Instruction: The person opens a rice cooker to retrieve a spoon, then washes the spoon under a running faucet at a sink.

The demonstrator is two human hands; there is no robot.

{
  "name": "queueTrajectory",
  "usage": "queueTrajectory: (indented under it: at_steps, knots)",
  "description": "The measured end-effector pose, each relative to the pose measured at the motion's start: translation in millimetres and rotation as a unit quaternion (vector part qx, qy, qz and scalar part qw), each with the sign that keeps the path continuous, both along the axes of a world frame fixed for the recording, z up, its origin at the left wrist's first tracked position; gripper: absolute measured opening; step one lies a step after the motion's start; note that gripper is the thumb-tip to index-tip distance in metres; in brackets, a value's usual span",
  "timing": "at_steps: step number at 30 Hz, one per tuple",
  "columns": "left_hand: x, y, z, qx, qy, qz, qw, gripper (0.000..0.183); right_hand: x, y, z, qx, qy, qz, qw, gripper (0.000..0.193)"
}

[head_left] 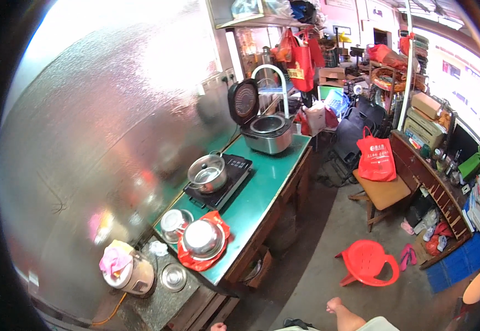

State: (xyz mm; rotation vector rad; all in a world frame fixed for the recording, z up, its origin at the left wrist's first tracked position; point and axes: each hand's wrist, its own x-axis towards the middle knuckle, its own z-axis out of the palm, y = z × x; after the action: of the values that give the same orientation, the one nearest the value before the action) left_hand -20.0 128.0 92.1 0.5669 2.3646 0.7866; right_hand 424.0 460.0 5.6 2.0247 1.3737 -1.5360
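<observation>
My right hand [334, 304] hangs over the floor at the lower edge, its fingers curled in and nothing showing in them. It is nearest to a small red plastic chair [364, 263]. Of my left hand [218, 327] only a bit shows at the bottom edge, below the table's near corner; its fingers are mostly cut off. On the green-topped table [267, 190], a lidded glass pot [207, 174] stands on a black induction cooker [234, 171]. Behind it sits a rice cooker [270, 140] with its lid raised. Upturned metal bowls [202, 238] lie on a red plastic bag [196, 263] in front.
A beige appliance [135, 274] with a pink cloth [117, 259] and a metal lid [173, 277] are on the low counter at left. A wooden stool [380, 193] bears a red bag [376, 158]. Pink slippers [408, 255] lie by the cluttered desk [416, 165].
</observation>
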Motion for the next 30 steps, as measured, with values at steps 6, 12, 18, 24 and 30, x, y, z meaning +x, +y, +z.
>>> queueTrajectory:
  at_steps: [6,12,18,24,30]
  knots:
    - [-3,227,67,0.122,-0.007,-0.102,0.987,0.027,58,2,15,0.061,0.1,-0.218,0.969,0.015]
    - [-4,393,128,0.253,-0.119,-0.147,0.949,0.025,40,44,54,0.064,0.169,-0.383,0.906,0.008]
    - [-23,508,107,0.32,-0.189,-0.121,0.921,0.027,7,157,71,0.098,0.189,-0.395,0.894,0.015]
    - [-26,617,129,0.287,-0.12,-0.22,0.925,0.026,-16,334,78,0.192,0.255,-0.386,0.866,0.021]
    - [-32,646,119,0.254,-0.086,-0.16,0.95,0.025,-81,462,109,0.178,0.269,-0.302,0.897,0.025]
